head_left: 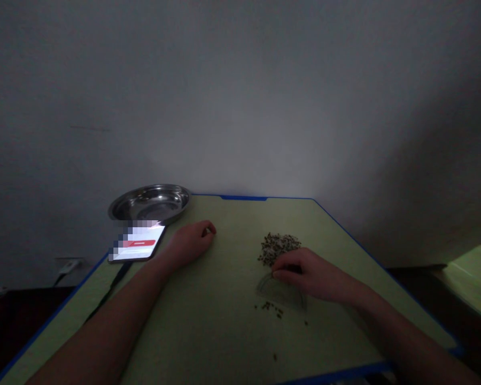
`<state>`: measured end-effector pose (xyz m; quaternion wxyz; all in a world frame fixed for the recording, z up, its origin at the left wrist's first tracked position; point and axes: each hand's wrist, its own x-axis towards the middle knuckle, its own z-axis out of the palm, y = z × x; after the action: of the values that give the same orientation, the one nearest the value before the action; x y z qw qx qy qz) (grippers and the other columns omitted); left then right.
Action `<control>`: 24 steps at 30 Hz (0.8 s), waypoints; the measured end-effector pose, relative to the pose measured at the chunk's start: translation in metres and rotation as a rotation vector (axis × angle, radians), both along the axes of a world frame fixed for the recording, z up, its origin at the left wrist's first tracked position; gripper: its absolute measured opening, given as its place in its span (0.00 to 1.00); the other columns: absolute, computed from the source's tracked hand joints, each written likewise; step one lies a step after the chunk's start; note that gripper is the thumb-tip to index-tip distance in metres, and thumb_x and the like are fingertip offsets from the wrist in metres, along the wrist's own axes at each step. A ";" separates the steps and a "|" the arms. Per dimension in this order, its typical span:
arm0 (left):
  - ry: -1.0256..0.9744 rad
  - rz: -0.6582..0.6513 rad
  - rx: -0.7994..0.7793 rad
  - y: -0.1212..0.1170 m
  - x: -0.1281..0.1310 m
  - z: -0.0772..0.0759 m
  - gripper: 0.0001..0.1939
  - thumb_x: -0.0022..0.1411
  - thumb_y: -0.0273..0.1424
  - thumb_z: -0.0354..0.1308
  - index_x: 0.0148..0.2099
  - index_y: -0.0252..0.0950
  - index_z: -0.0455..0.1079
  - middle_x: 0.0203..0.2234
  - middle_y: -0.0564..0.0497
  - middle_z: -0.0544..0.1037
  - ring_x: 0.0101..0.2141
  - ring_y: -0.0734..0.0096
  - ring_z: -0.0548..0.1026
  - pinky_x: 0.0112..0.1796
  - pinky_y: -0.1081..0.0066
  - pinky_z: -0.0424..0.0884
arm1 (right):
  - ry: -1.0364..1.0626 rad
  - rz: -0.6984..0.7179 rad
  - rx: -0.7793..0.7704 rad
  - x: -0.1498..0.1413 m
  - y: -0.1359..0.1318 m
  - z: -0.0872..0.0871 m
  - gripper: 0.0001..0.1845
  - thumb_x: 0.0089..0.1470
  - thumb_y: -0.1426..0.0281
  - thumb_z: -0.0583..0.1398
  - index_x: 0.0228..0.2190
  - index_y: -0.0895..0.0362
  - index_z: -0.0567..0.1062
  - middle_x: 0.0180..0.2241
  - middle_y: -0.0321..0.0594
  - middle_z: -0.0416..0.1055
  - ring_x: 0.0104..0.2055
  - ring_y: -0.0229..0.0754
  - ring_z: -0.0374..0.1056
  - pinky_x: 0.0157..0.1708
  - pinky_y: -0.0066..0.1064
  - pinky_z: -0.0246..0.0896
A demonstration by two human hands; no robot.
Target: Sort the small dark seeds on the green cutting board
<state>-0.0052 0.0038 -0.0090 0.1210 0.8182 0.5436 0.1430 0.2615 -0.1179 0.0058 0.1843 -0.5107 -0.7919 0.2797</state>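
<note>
My right hand (304, 274) pinches the upper edge of a clear half-round protractor (282, 293) between thumb and fingers, low over the table. Just beyond those fingertips lies a heap of small dark and pale seeds (278, 247). A few loose seeds (278, 311) are scattered on the near side of the protractor. My left hand (190, 241) rests on the tabletop, fingers loosely curled in and nothing visible in them. It lies to the right of a lit phone (144, 245), apart from the heap.
A shiny steel basin (152, 200) stands at the back left, behind the phone. A dark cable (112, 289) runs from the phone under my left forearm. The pale green table (224, 321) has blue edging and meets a grey wall (240, 107) at the back.
</note>
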 end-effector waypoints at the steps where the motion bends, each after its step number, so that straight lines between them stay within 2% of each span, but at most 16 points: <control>1: 0.000 0.001 -0.001 0.000 0.000 0.000 0.17 0.59 0.34 0.45 0.44 0.39 0.73 0.37 0.47 0.79 0.35 0.63 0.75 0.35 0.68 0.65 | 0.009 -0.013 0.008 0.002 -0.001 0.001 0.10 0.56 0.70 0.56 0.28 0.58 0.77 0.23 0.34 0.69 0.26 0.35 0.62 0.25 0.27 0.53; 6: -0.012 -0.007 -0.008 -0.001 -0.001 0.001 0.17 0.58 0.33 0.46 0.44 0.38 0.72 0.36 0.47 0.79 0.34 0.64 0.75 0.33 0.69 0.64 | 0.043 -0.101 0.023 0.022 -0.010 0.005 0.12 0.58 0.66 0.56 0.28 0.57 0.76 0.25 0.35 0.69 0.28 0.37 0.62 0.28 0.29 0.55; 13: -0.018 0.007 -0.023 -0.003 -0.001 0.002 0.15 0.57 0.34 0.48 0.42 0.37 0.71 0.33 0.47 0.78 0.32 0.64 0.74 0.31 0.70 0.63 | 0.030 -0.225 -0.015 0.047 -0.037 -0.006 0.15 0.59 0.62 0.54 0.24 0.56 0.71 0.23 0.34 0.64 0.27 0.38 0.60 0.26 0.30 0.54; 19: -0.039 -0.021 0.005 0.007 -0.005 -0.009 0.16 0.60 0.37 0.45 0.43 0.37 0.72 0.36 0.47 0.79 0.36 0.64 0.75 0.36 0.68 0.66 | 0.058 -0.299 -0.036 0.046 -0.046 -0.013 0.15 0.58 0.63 0.54 0.25 0.57 0.72 0.21 0.33 0.63 0.24 0.37 0.59 0.24 0.29 0.52; 24: -0.042 -0.042 0.009 0.013 -0.007 -0.015 0.19 0.62 0.39 0.44 0.43 0.36 0.72 0.38 0.45 0.78 0.37 0.62 0.75 0.39 0.66 0.66 | 0.026 -0.389 0.007 0.040 -0.052 -0.020 0.11 0.56 0.66 0.56 0.27 0.58 0.75 0.21 0.34 0.67 0.24 0.37 0.61 0.24 0.28 0.51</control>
<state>-0.0123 0.0171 -0.0238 0.1316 0.8266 0.5231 0.1603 0.3013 -0.1700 -0.0140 0.2470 -0.6496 -0.6769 0.2427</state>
